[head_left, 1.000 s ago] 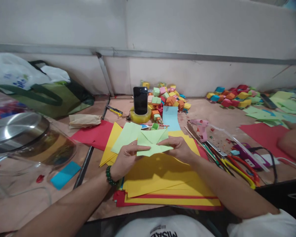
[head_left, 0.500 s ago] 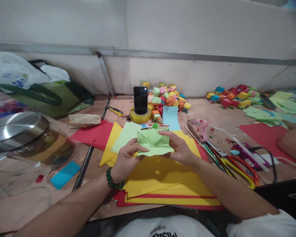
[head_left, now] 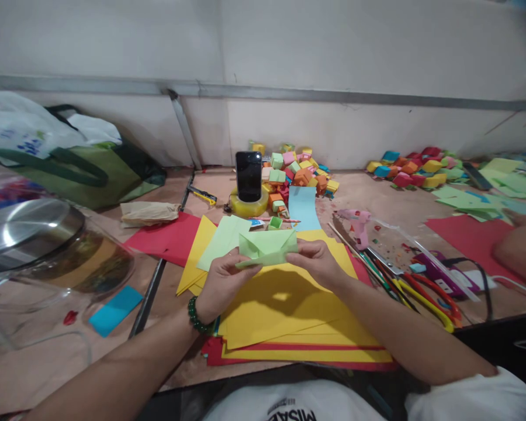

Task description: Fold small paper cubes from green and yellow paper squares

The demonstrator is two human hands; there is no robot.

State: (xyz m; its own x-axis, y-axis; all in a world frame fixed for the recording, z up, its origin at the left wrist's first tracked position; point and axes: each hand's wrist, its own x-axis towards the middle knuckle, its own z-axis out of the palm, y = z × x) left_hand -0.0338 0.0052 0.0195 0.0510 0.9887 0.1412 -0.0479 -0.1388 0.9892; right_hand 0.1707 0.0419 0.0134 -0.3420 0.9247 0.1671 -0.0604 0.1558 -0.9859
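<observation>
A creased piece of light green paper [head_left: 267,247] is held up between my two hands, its lower edge folded upward. My left hand [head_left: 223,278] pinches its left end, the thumb along the lower edge. My right hand [head_left: 318,263] grips the right end, thumb in front. Below them lies a stack of yellow sheets [head_left: 284,316] with red ones among them. Just behind the held paper are a small green paper box [head_left: 275,223] and a flat light green sheet [head_left: 223,242].
A phone [head_left: 249,175] stands on a yellow tape roll [head_left: 248,203] before a heap of paper cubes [head_left: 304,175]. To the right lie a pink glue gun [head_left: 357,222] and scissors [head_left: 414,292]; another person's hand [head_left: 519,248] rests beyond. A glass jar [head_left: 61,248] stands left.
The green paper's lower edge has been turned up into a fold. My right hand has shifted from the top edge to the lower right corner, its thumb now in front.
</observation>
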